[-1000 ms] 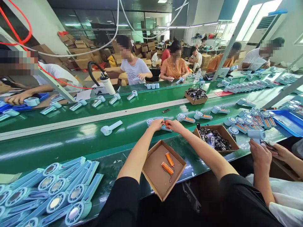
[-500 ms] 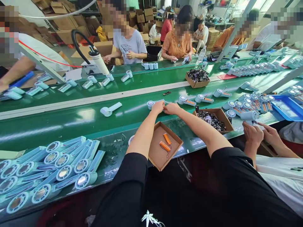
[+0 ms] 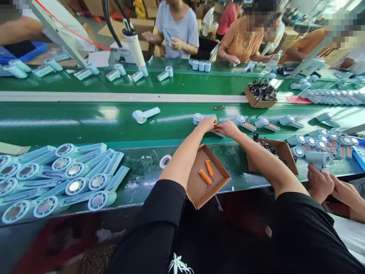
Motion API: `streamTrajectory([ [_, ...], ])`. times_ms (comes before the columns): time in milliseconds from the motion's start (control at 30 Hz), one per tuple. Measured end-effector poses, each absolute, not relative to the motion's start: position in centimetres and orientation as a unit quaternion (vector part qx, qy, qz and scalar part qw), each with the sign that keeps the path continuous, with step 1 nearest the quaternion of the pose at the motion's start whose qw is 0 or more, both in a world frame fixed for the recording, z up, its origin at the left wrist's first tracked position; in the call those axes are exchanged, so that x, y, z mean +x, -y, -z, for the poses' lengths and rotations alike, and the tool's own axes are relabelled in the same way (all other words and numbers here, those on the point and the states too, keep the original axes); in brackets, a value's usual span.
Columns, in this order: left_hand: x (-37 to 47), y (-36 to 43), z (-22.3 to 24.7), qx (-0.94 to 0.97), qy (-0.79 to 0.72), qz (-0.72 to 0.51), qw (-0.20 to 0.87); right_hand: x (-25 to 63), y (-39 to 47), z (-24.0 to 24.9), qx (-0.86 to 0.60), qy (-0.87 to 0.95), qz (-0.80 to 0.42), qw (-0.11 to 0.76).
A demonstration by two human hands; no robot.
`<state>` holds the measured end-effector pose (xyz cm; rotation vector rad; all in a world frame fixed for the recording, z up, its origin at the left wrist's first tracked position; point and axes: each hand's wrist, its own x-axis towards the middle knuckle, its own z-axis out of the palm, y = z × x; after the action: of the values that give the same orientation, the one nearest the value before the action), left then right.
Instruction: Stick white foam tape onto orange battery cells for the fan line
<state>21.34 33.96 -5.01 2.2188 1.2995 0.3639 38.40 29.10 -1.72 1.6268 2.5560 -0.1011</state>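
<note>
My left hand (image 3: 207, 124) and my right hand (image 3: 228, 128) meet over the green belt, fingers pinched close together at a light blue fan casing (image 3: 197, 118). The casing's round head shows left of my left hand, and part of its handle shows behind and below the fingers. Whatever small part lies between my fingertips is too small to make out. Below my wrists, a cardboard tray (image 3: 196, 192) holds two orange cells (image 3: 209, 168) with thin wires. A small dark circuit board (image 3: 219, 108) lies on the belt beyond my hands.
Many blue fan casings (image 3: 98, 181) lie at the left. A white ring (image 3: 165, 161) is beside my left forearm. At the right stand a box of dark boards (image 3: 288, 158) and more casings; a co-worker's hands (image 3: 321, 184) are there. Other people sit across the belt.
The view has turned and tilted down, so the scene sits differently in the picture. My hands remain together at the casing; more of the white ring shows.
</note>
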Motion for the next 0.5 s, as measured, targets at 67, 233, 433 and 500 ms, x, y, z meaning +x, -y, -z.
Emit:
streamTrajectory([
  [67, 21.7, -34.4, 5.5, 0.821, -0.474, -0.146, 0.284, 40.1, -28.7, 2.4, 0.541, -0.840, 0.046, -0.007],
  [233, 22.5, -35.4, 6.2, 0.822, -0.455, -0.157, 0.304, 42.6, -28.6, 3.8, 0.546, -0.820, 0.098, -0.142],
  [433, 23.2, -35.3, 5.8, 0.823, -0.449, -0.170, 0.304, 39.9, -29.5, 4.1, 0.521, -0.851, 0.061, 0.041],
  [500, 23.9, -35.1, 5.3, 0.818, -0.454, -0.171, 0.307, 39.4, -29.6, 3.8, 0.532, -0.842, 0.041, 0.078],
])
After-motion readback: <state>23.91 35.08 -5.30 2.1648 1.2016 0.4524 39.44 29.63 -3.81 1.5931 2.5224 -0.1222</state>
